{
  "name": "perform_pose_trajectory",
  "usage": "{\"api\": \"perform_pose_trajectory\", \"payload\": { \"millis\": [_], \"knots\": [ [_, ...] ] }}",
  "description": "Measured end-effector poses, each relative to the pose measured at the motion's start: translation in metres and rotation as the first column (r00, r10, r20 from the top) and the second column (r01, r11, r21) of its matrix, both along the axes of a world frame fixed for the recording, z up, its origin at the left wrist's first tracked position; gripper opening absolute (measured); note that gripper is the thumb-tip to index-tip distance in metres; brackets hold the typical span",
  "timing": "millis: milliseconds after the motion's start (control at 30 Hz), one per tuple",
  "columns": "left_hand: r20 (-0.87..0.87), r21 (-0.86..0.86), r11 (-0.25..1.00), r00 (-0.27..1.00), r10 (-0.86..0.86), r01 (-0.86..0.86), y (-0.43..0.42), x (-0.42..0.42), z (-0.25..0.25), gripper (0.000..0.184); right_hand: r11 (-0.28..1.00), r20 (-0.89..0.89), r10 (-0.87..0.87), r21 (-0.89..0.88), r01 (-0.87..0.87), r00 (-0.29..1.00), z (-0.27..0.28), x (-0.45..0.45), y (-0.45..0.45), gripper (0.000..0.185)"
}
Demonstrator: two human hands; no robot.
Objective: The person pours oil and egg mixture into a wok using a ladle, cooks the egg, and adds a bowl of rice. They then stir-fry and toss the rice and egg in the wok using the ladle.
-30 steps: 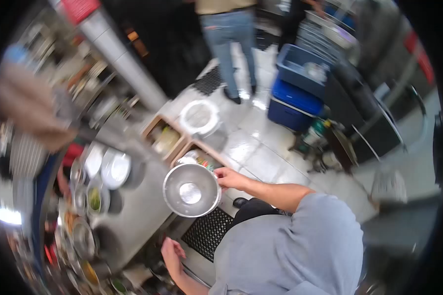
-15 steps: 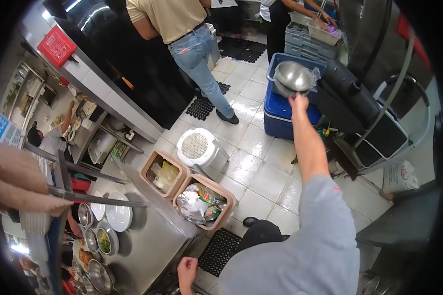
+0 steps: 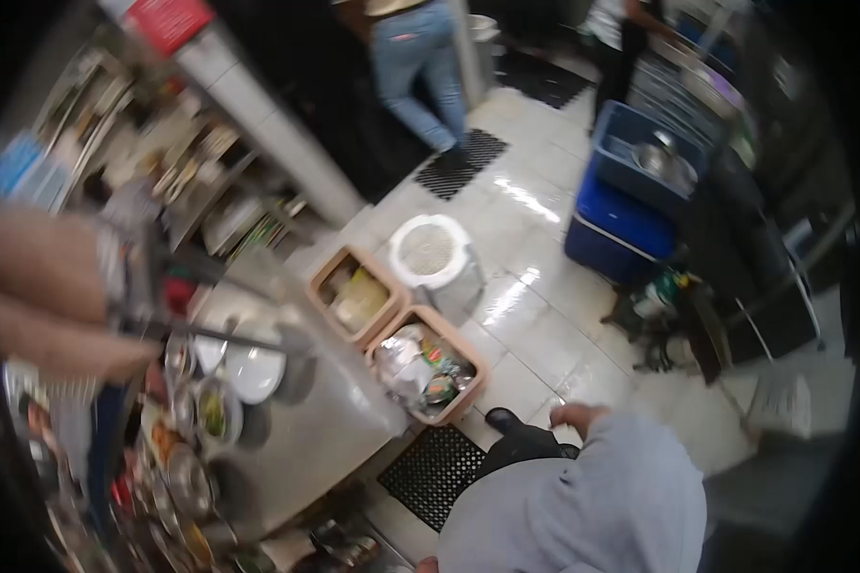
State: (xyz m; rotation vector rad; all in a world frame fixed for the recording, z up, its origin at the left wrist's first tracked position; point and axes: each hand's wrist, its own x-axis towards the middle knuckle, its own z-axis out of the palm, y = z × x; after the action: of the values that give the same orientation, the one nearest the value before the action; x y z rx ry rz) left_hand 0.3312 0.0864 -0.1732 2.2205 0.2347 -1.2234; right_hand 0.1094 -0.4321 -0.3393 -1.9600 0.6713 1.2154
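Foremost, one metal bowl (image 3: pixel 655 158), blurred, round in outline and so without a long axis to record; located inside the blue tub (image 3: pixel 640 199), which sits on a darker blue cooler (image 3: pixel 616 224). Right hand (image 3: pixel 578 416): held near the grey-sleeved body, in front of the right shoulder, fingers directed towards the person's left; no object shows in it, though blur leaves it impossible to tell how far the fingers are curled. Bearing from this hand to the bowl: forward and somewhat to the person's right, well apart, with tiled floor (image 3: pixel 583 353) between. Left hand (image 3: pixel 428 565): a sliver at the lower edge, contents and closure impossible to tell; it lies farther from the bowl, the right being the nearer of the two. Nearest the right hand: the dark shoe (image 3: pixel 500 418), just to its left. Nearest the left: the black perforated mat (image 3: pixel 435 477), ahead of it. Also listed: a pinkish bin (image 3: pixel 480 374) of refuse, forward and left of the right hand; a white stool (image 3: pixel 430 250) beyond it; a metal counter (image 3: pixel 296 430) on the person's left, bearing plates and bowls.
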Motion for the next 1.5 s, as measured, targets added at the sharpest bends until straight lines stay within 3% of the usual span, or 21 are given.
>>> {"api": "perform_pose_trajectory", "payload": {
  "millis": [133, 200, 233, 267, 300, 333, 367, 500, 533, 633, 667, 700, 800, 900, 1033, 1100, 1167, 1233, 1367, 1433, 1500],
  "knots": [
    [0.053, 0.039, 0.983, 0.983, 0.176, -0.179, 0.052, -0.069, -0.023, 0.029, 0.968, -0.056, 0.229, 0.115, -0.221, 0.972, 0.021, 0.029, 0.033, 0.031],
    [0.005, 0.205, 0.968, 0.989, -0.148, 0.144, 0.083, -0.106, -0.044, 0.034, 0.889, -0.077, 0.452, 0.113, -0.443, 0.889, 0.025, 0.062, 0.037, 0.028],
    [-0.06, 0.272, 0.881, 0.92, -0.386, 0.387, 0.1, -0.125, -0.046, 0.037, 0.642, -0.054, 0.767, 0.095, -0.761, 0.64, 0.019, 0.096, 0.036, 0.016],
    [-0.075, 0.224, 0.95, 0.976, -0.205, 0.217, 0.078, -0.174, -0.049, 0.039, 0.983, -0.261, 0.179, 0.022, -0.18, 0.949, -0.039, 0.138, 0.002, 0.019],
    [0.074, 0.148, 0.931, 0.943, 0.325, -0.333, 0.062, -0.177, -0.008, 0.028, 0.967, -0.067, 0.256, 0.014, -0.256, 0.964, -0.018, 0.167, 0.006, 0.019],
    [0.099, 0.076, 0.833, 0.835, 0.541, -0.548, 0.064, -0.194, -0.015, 0.017, 0.906, 0.02, 0.423, -0.02, -0.423, 0.906, -0.001, 0.202, 0.023, 0.02],
    [0.428, 0.108, 0.87, 0.813, 0.395, -0.48, 0.064, -0.206, -0.001, 0.015, 0.834, 0.066, 0.552, -0.041, -0.55, 0.831, 0.012, 0.234, 0.046, 0.02],
    [0.611, -0.024, 0.779, 0.608, 0.507, -0.626, 0.082, -0.219, 0.084, 0.036, 0.462, 0.149, 0.882, -0.088, -0.882, 0.447, 0.057, 0.334, 0.187, 0.022],
    [0.746, -0.113, 0.728, 0.426, 0.511, -0.676, 0.087, -0.222, 0.094, 0.034, 0.369, 0.183, 0.92, -0.102, -0.924, 0.348, 0.065, 0.351, 0.231, 0.022],
    [0.583, -0.371, 0.417, 0.141, 0.8, -0.83, 0.102, -0.248, 0.146, 0.027, 0.152, 0.339, 0.937, -0.167, -0.974, 0.088, 0.079, 0.386, 0.382, 0.023],
    [0.693, -0.385, 0.357, -0.012, 0.721, -0.851, 0.102, -0.26, 0.159, 0.023, 0.176, 0.388, 0.914, -0.116, -0.978, 0.119, 0.077, 0.39, 0.439, 0.024],
    [0.703, -0.403, 0.253, -0.12, 0.701, -0.88, 0.102, -0.272, 0.167, 0.02, 0.399, 0.343, 0.824, 0.216, -0.891, 0.452, 0.074, 0.389, 0.497, 0.019],
    [0.815, -0.381, -0.021, -0.346, 0.464, -0.925, 0.089, -0.317, 0.181, 0.015, 0.38, 0.317, 0.794, 0.407, -0.831, 0.519, 0.106, 0.362, 0.653, 0.013],
    [0.818, -0.308, -0.392, -0.452, 0.355, -0.867, 0.057, -0.356, 0.194, 0.015, 0.242, 0.286, 0.868, 0.47, -0.849, 0.405, 0.125, 0.316, 0.772, 0.016],
    [0.946, -0.094, -0.828, -0.309, 0.098, -0.553, 0.015, -0.382, 0.182, 0.038, -0.066, 0.264, 0.963, 0.418, -0.906, 0.051, 0.087, 0.258, 0.872, 0.025],
    [0.976, 0.005, -0.949, -0.204, 0.074, -0.316, -0.009, -0.396, 0.174, 0.057, -0.022, 0.151, 0.988, 0.415, -0.909, 0.045, 0.095, 0.223, 0.892, 0.028],
    [0.986, 0.113, -0.993, -0.128, 0.108, 0.026, -0.026, -0.406, 0.167, 0.058, 0.096, 0.027, 0.992, 0.444, -0.891, 0.12, 0.099, 0.194, 0.913, 0.029],
    [1.0, 0.017, -0.998, -0.022, 0.016, 0.061, -0.045, -0.419, 0.174, 0.061, 0.281, -0.123, 0.96, 0.485, -0.828, 0.253, 0.075, 0.164, 0.935, 0.029],
    [0.892, -0.017, -0.969, -0.434, -0.125, 0.245, -0.075, -0.436, 0.174, 0.07, 0.483, 0.014, 0.853, 0.361, -0.798, 0.522, 0.053, 0.116, 0.965, 0.03],
    [0.802, 0.142, -0.936, -0.591, -0.082, 0.322, -0.106, -0.463, 0.141, 0.079, 0.508, 0.087, 0.806, 0.407, -0.759, 0.585, 0.035, 0.103, 0.969, 0.028],
    [0.78, 0.084, -0.952, -0.614, -0.121, 0.294, -0.133, -0.48, 0.124, 0.084, 0.497, 0.138, 0.807, 0.368, -0.786, 0.575, 0.042, 0.096, 0.967, 0.029]
  ]
}}
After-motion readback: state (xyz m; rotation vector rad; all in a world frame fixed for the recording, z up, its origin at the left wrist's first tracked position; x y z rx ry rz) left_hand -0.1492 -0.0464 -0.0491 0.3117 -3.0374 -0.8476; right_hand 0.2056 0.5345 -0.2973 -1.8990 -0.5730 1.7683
